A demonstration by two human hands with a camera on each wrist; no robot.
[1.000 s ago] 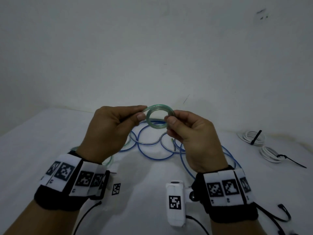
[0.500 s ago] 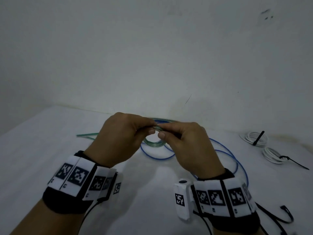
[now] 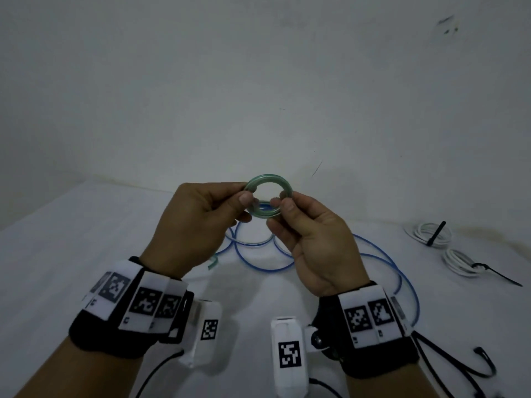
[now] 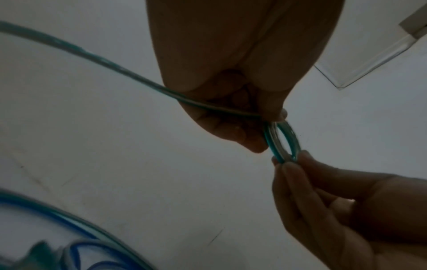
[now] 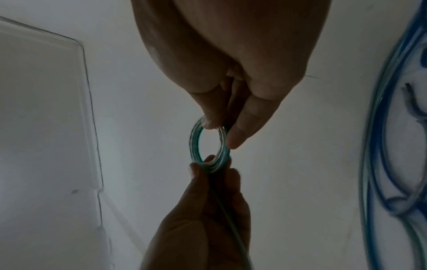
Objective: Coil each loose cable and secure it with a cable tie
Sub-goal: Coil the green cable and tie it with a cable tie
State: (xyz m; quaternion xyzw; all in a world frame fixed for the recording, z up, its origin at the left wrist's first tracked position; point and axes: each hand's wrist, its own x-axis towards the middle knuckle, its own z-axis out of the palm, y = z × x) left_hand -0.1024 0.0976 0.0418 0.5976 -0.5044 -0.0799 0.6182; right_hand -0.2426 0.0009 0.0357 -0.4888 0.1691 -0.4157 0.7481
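Observation:
A small tight coil of green cable [image 3: 270, 179] is held up in the air between both hands, above the white table [image 3: 71, 239]. My left hand [image 3: 244, 196] pinches the coil's left side, and the loose green tail [image 4: 92, 58] runs out from under its fingers. My right hand [image 3: 283, 203] pinches the right side with thumb and forefinger. The wrist views show the same green coil [image 4: 285, 140] [image 5: 209, 146] edge-on, gripped at both ends. The green tail's free end [image 3: 213, 264] lies on the table below my left wrist.
A loose blue cable [image 3: 258, 262] sprawls in loops on the table under and right of the hands. Two white coiled cables [image 3: 431, 234] [image 3: 459, 261], each bound with a black cable tie, lie at the far right. Loose black cable ties [image 3: 485, 366] lie near the front right.
Half a second ago the hands were lower with the coil turned flat and squeezed between them. Now they have risen and the coil faces me as an open ring again.

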